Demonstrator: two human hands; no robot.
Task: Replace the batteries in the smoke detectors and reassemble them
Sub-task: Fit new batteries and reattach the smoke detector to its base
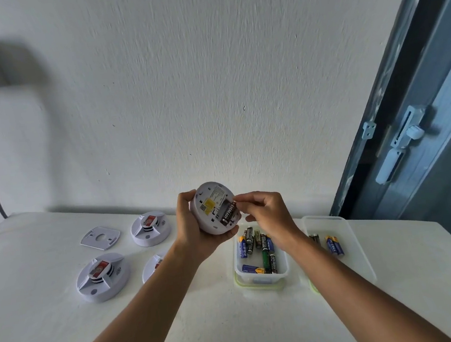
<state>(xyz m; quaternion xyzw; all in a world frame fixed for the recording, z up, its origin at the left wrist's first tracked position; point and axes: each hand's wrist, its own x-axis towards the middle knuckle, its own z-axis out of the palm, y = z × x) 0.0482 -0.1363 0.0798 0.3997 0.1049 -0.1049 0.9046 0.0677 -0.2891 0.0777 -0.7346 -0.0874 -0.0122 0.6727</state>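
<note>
Cradling the upturned smoke detector (213, 208) above the battery tub (260, 274), the left hand (193, 224) curls round its rim; the right hand (265, 214) seemingly pinches an Eveready battery (228, 213) in its compartment. Seating or extracting it needs firm fingertip pressure.

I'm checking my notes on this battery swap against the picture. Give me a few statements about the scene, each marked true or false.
1. The left hand holds a smoke detector above the table. True.
2. The held detector's battery bay is empty. False: a black battery sits in it, under the right hand fingertips.
3. Both clear tubs hold batteries. True: the nearer tub has many, the right tub a few.
4. A loose mounting plate lies in the right tub. False: it lies on the table, far left.
</note>
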